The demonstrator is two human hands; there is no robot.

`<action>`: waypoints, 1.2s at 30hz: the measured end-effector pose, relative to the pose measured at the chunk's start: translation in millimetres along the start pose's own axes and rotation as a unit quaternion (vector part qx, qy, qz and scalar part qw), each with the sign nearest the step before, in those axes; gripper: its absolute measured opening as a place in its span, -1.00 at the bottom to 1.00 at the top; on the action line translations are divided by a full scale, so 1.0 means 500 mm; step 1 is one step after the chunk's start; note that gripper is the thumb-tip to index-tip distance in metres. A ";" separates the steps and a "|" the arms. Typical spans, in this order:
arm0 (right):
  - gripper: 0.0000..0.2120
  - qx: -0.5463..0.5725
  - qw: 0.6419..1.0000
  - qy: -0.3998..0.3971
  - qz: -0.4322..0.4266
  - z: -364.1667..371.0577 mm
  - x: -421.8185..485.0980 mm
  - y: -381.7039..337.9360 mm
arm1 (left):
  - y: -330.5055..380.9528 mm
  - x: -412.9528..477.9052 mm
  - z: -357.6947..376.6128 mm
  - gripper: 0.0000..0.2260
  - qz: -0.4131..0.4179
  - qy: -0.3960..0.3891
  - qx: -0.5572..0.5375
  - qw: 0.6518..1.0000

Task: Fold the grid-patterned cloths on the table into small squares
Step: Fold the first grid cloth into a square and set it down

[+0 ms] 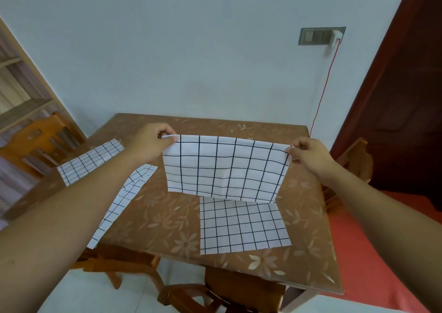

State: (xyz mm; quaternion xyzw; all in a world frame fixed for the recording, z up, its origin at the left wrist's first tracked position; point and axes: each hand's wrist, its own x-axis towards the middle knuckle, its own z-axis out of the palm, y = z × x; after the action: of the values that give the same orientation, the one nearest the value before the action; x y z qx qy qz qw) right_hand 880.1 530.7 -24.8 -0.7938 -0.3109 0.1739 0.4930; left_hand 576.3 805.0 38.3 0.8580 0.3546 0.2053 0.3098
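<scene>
Desk: What does the head view give you?

Operator: I see both arms reaching out over the tabletop [162, 217]. My left hand [153, 142] pinches the upper left corner of the raised cloth [224, 166] between thumb and curled fingers. My right hand [308, 156] pinches the upper right corner the same way.

Desk: Where is that cloth?

Operator: Up in the air above the middle of the tabletop, stretched between the two hands. Its top edge is nearly level and the rest hangs down. It is white with a dark grid.

Desk: And the others?

Operator: A flat cloth [244, 226] lies on the near right part of the tabletop, just below the hanging edge. I cannot tell whether the two touch. A long cloth [124, 200] lies at the left, partly hidden under my left forearm, its near end reaching the tabletop's left edge. A far cloth [91, 162] lies further left, beside a wooden chair [40, 142].

Desk: Anything around it?

Operator: A second chair [239, 286] stands at the near side. On the wall behind I see a switch plate [315, 36] with a red cable [325, 85] running down from it, and a dark red door [394, 97] at the right.
</scene>
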 end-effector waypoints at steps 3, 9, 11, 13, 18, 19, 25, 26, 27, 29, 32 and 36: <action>-0.77 0.013 1.000 -0.008 -0.009 0.014 -0.006 -0.014 | -0.001 -0.003 0.019 -0.90 -0.011 -0.003 -0.013 1.000; -0.80 0.033 0.999 -0.002 -0.002 0.034 -0.011 -0.040 | 0.024 -0.004 0.036 -0.92 -0.023 -0.004 -0.045 0.999; -0.82 0.057 0.998 -0.016 -0.008 0.046 -0.016 -0.058 | 0.038 -0.011 0.053 -0.93 -0.030 0.000 -0.060 0.998; -0.81 0.073 0.996 -0.043 -0.016 0.064 -0.027 -0.083 | 0.059 -0.024 0.079 -0.92 -0.024 -0.004 -0.065 0.998; -0.81 0.076 0.991 -0.107 -0.023 0.114 -0.049 -0.127 | 0.107 -0.048 0.163 -0.84 0.000 0.003 -0.064 0.998; -0.81 0.075 0.990 -0.115 -0.022 0.124 -0.053 -0.132 | 0.113 -0.051 0.178 -0.85 0.008 0.003 -0.067 0.998; -0.85 0.064 0.988 -0.140 -0.003 0.156 -0.082 -0.145 | 0.130 -0.063 0.233 -0.96 0.005 -0.005 -0.077 0.997; -0.84 0.067 0.988 -0.142 0.004 0.157 -0.085 -0.145 | 0.130 -0.067 0.238 -0.95 -0.004 -0.011 -0.089 0.996; -0.84 0.073 0.987 -0.142 0.010 0.157 -0.087 -0.145 | 0.130 -0.070 0.244 -0.95 -0.008 -0.016 -0.098 0.995; -0.85 0.085 0.986 -0.144 0.026 0.157 -0.090 -0.144 | 0.125 -0.075 0.256 -0.92 -0.011 -0.021 -0.112 0.993; -0.86 0.116 0.979 -0.155 0.067 0.161 -0.091 -0.142 | 0.124 -0.080 0.266 -0.90 -0.020 -0.033 -0.140 0.989; -0.87 0.146 0.971 -0.159 0.106 0.169 -0.093 -0.139 | 0.120 -0.082 0.276 -0.84 -0.031 -0.039 -0.168 0.984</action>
State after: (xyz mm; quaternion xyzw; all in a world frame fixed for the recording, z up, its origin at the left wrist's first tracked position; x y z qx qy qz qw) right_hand 774.0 579.0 -2.5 -0.7039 -0.2699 0.3927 0.5268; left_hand 656.8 688.1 -26.7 0.7894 0.3295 0.2188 0.4696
